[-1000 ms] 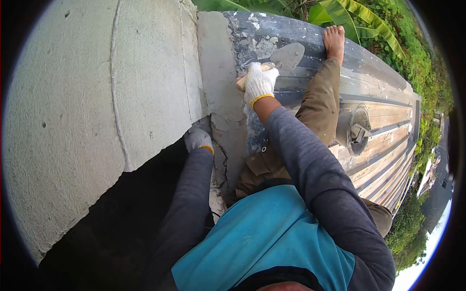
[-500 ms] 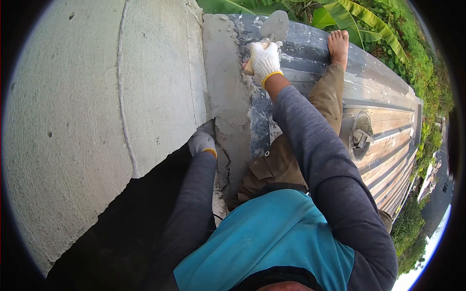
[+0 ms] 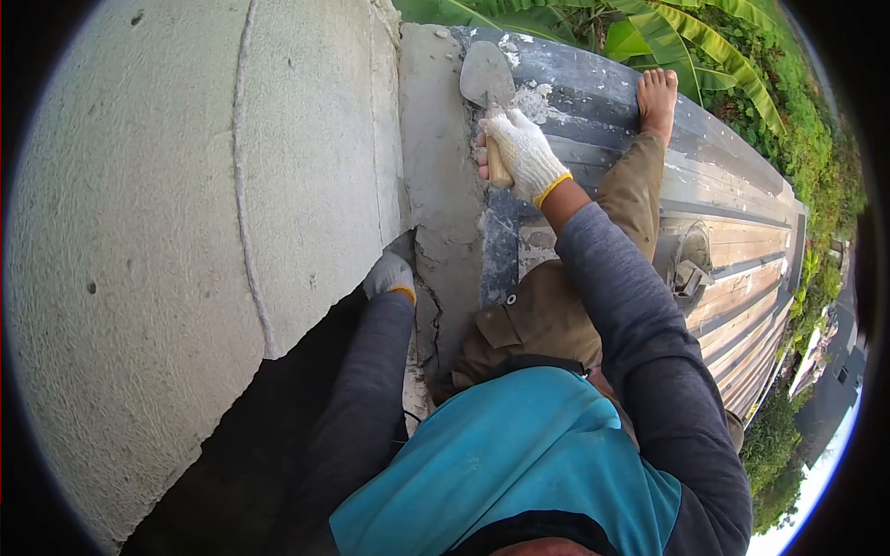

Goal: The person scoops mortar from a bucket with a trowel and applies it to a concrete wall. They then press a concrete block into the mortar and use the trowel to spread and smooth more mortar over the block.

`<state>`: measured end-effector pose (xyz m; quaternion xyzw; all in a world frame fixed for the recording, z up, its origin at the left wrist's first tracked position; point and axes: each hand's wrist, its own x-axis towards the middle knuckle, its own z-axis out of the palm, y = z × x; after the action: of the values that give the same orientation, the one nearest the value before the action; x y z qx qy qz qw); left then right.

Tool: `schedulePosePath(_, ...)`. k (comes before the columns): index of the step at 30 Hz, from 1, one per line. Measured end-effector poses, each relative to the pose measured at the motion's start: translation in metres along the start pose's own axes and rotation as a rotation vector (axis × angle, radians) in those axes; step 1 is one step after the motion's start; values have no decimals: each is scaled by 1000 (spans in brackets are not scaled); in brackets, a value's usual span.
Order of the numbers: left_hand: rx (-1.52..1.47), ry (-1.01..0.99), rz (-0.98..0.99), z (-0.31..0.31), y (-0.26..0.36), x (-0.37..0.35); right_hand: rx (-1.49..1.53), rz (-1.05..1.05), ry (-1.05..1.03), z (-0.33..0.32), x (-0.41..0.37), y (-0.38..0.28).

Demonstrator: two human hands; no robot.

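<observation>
Head view: gloved right hand (image 3: pixel 524 153), fingers clamped on a trowel (image 3: pixel 487 76), blade against the mortar strip (image 3: pixel 436 148), top centre; left hand (image 3: pixel 389 275) touches the concrete wall (image 3: pixel 185 232) mid-frame, its fingers hidden.

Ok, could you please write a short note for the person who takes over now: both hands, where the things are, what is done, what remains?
Right hand: gloved, shut on the wooden handle of the trowel; its blade lies at the top of the mortar strip.
Left hand: gloved, pressed on the lower edge of the concrete wall; grip not clear.
Done: grey mortar covers the joint between wall and ribbed roof.
Left: cracks show in the strip beside the left hand; that part looks unfinished.
</observation>
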<state>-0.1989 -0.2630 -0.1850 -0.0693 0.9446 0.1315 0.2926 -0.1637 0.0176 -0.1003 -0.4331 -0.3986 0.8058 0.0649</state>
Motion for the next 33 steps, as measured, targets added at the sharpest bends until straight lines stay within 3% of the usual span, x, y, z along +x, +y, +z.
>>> schedulePosePath(5, -88, 64, -28, -2, 3, -1, -68, 94, -94, 0, -18, 11)
schedulePosePath(7, -35, -8, -101, -9, 11, -5, -19, 118, -129, -4, -10, 15)
schedulePosePath(11, -114, 91, 4, 39, -33, 36, -11, 116, -138, -4, -3, 5)
schedulePosePath(13, 330, -82, -15, 39, -29, 44, 112, 27, -123, -5, 5, -2)
schedulePosePath(14, 330, -83, -15, 41, -30, 43, 231, -60, -112, -5, 12, -6)
schedulePosePath(15, 228, -11, -20, 20, -11, 21, 368, -92, -121, -6, 22, -11)
schedulePosePath(18, 109, 84, -1, 11, -7, 12, 230, -71, -41, -2, 23, -30)
schedulePosePath(20, 78, 104, 20, 14, -8, 13, 249, 84, -195, -8, 21, -33)
schedulePosePath(23, -18, 90, 4, -2, 3, -6, 289, 107, -343, -9, 19, -21)
schedulePosePath(27, 55, 78, -4, 2, 0, -1, 291, 110, -370, 0, 25, -10)
schedulePosePath(31, -30, 80, 16, -12, 11, -15, 371, 60, -328, 0, 45, -18)
schedulePosePath(33, -9, 86, 8, -6, 7, -10, 526, -36, -174, 0, 57, -25)
